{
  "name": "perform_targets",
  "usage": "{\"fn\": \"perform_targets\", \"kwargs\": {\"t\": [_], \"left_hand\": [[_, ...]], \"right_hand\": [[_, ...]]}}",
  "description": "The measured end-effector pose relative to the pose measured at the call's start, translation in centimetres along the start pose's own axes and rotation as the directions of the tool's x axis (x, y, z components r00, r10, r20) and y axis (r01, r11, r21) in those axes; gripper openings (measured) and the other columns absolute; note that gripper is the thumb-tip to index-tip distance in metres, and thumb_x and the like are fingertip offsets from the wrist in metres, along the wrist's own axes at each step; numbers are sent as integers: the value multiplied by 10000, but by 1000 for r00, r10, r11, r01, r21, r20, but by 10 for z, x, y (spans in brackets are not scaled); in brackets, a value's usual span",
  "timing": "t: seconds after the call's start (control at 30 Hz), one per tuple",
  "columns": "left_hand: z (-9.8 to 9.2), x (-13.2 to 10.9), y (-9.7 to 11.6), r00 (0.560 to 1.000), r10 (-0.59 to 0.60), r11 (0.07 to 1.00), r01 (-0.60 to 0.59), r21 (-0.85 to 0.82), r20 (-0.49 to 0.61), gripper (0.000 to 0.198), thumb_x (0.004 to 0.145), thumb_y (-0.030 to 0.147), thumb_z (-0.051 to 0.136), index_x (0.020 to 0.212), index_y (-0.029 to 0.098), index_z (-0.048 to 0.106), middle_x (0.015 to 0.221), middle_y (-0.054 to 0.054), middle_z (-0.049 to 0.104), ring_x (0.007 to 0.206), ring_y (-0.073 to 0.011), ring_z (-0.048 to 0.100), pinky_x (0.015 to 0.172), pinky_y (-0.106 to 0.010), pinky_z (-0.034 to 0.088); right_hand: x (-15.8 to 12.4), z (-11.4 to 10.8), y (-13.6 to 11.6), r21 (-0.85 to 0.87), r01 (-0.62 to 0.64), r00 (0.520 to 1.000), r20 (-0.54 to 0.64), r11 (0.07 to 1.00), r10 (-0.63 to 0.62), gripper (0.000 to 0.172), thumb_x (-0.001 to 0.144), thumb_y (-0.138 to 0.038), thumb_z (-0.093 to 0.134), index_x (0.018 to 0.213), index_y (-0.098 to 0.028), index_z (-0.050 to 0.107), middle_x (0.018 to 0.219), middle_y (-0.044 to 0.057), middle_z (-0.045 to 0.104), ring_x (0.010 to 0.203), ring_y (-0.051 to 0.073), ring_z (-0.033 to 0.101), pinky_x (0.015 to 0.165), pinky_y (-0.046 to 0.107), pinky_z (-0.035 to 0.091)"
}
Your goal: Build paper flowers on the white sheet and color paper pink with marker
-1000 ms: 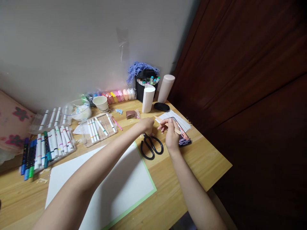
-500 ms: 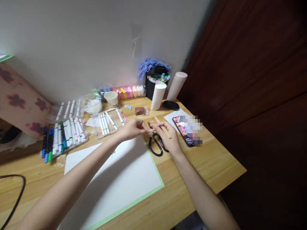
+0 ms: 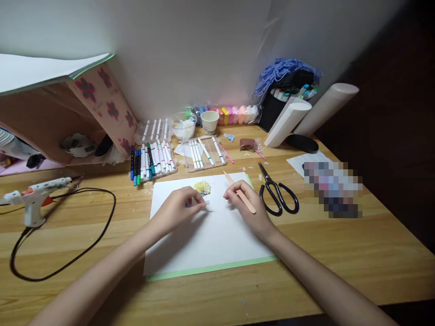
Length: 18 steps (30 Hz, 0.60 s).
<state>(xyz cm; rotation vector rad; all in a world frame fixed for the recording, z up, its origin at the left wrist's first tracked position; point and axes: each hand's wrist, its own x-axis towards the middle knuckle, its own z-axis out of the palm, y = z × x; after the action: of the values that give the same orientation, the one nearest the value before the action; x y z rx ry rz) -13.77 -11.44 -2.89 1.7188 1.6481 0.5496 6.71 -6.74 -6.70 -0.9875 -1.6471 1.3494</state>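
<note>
My left hand (image 3: 179,209) rests on a white sheet with a green edge (image 3: 210,235), its fingers pinched on a small pale piece (image 3: 205,203) that I cannot make out. Just above the fingertips lies a small yellow fuzzy patch (image 3: 202,187) on the sheet. My right hand (image 3: 249,213) lies on the sheet too, fingers curled round a wooden stick (image 3: 239,192) that points up and left. The two hands are a few centimetres apart.
Black scissors (image 3: 278,195) lie right of the sheet, a phone (image 3: 331,188) further right. Trays of markers (image 3: 152,158) and a clear marker tray (image 3: 204,153) sit behind it, with a bowl (image 3: 183,129), a paper cup (image 3: 210,121), clay packs and white rolls (image 3: 287,122). A glue gun (image 3: 32,197) with black cord lies at left.
My view has swung left, showing the glue gun and a cardboard house. Both hands came back from near the scissors onto the white sheet, the right one still holding the stick.
</note>
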Motion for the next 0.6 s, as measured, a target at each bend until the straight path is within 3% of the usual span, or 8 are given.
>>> {"fn": "perform_targets", "kwargs": {"t": [0.17, 0.6], "left_hand": [[8, -3, -10, 996, -30, 984, 43, 175, -79, 73, 779, 259, 646, 752, 222, 703, 831, -15, 664, 752, -173, 572, 653, -282, 402], [14, 3, -3, 995, -61, 956, 82, 281, -84, 122, 831, 285, 603, 824, 206, 695, 887, -28, 648, 747, -169, 567, 618, -274, 378]], "right_hand": [[-2, 3, 13, 115, -12, 1000, 26, 993, 9, 311, 953, -395, 365, 847, -203, 586, 749, 15, 601, 708, 150, 564, 636, 274, 447], [-6, 0, 26, 174, -79, 996, 65, 982, 68, 205, 924, -312, 421, 806, -210, 555, 635, -22, 564, 599, 121, 480, 573, 243, 374]]}}
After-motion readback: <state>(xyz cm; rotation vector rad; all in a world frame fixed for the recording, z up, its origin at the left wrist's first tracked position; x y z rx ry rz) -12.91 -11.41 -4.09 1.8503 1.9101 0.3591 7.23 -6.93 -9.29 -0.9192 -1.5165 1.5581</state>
